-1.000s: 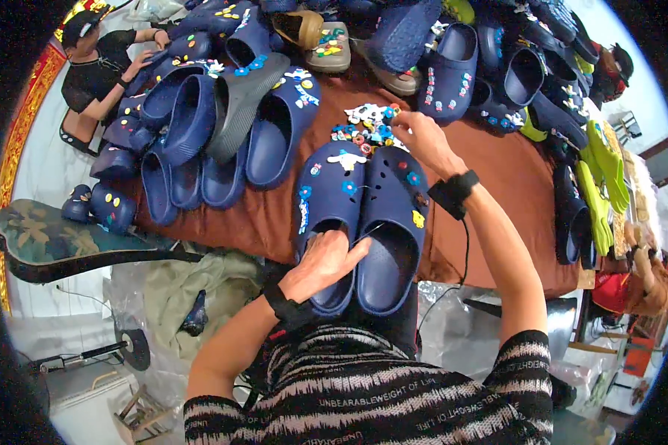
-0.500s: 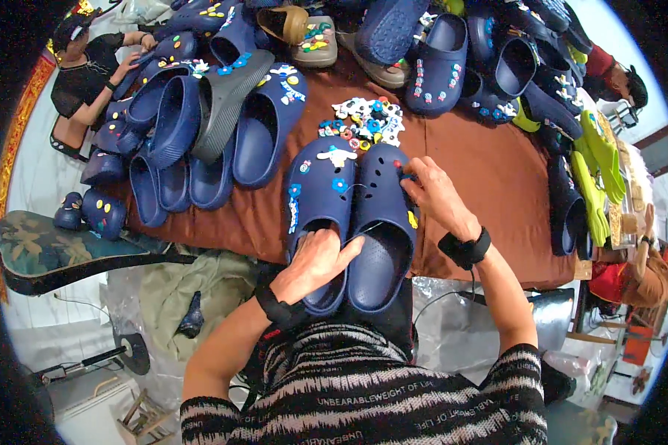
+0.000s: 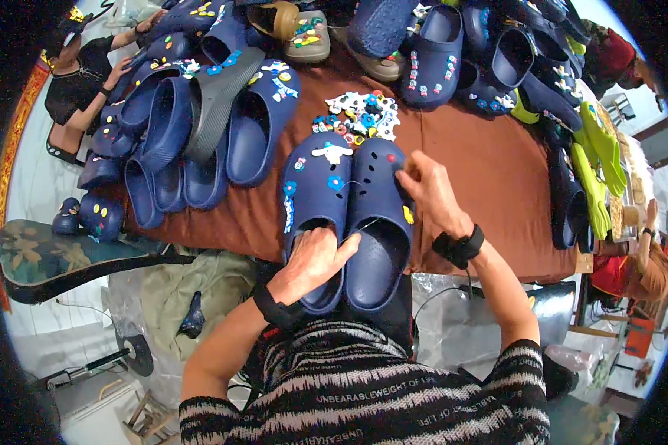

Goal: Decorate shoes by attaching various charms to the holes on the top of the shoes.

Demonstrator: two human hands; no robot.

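left hand [image 3: 312, 261] inside one of two adjoining navy clogs [image 3: 315, 196]

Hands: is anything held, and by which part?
Left hand: partly inside the left clog, grip hidden. Right hand: beside the right clog; whether it holds anything cannot be told.

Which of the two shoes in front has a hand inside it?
The left shoe, with the big white charm. The left hand reaches into its opening; the right shoe's insole shows plainly.
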